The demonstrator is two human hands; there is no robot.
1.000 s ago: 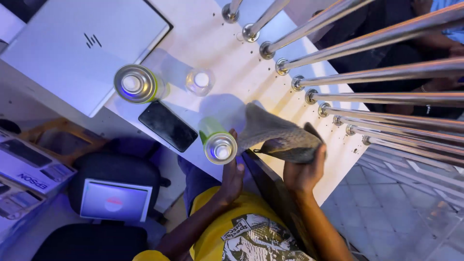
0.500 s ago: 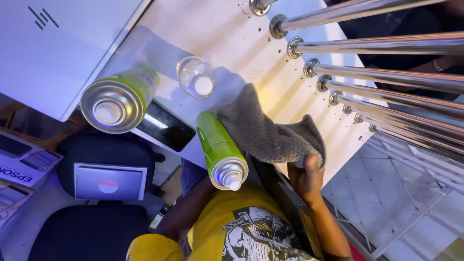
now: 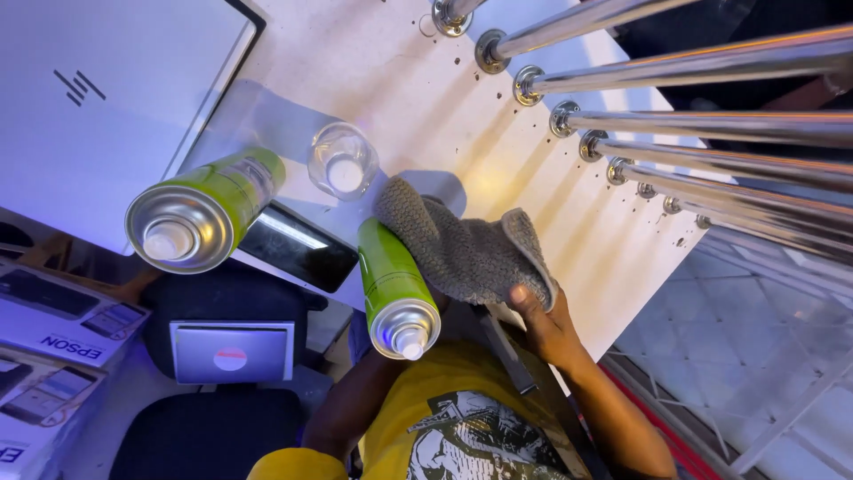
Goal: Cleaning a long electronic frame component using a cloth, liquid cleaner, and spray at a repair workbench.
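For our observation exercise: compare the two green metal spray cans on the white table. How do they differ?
The left green spray can stands free beside the clear glass cup; the near green spray can touches the grey knitted cloth. The left can's top looks larger in the picture. No hand is seen on either. Both are green with silver tops and white nozzles.

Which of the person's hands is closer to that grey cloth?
Right. The right hand has the grey cloth in its grip at the edge. The left arm runs up behind the green spray can beside the cloth, its hand hidden.
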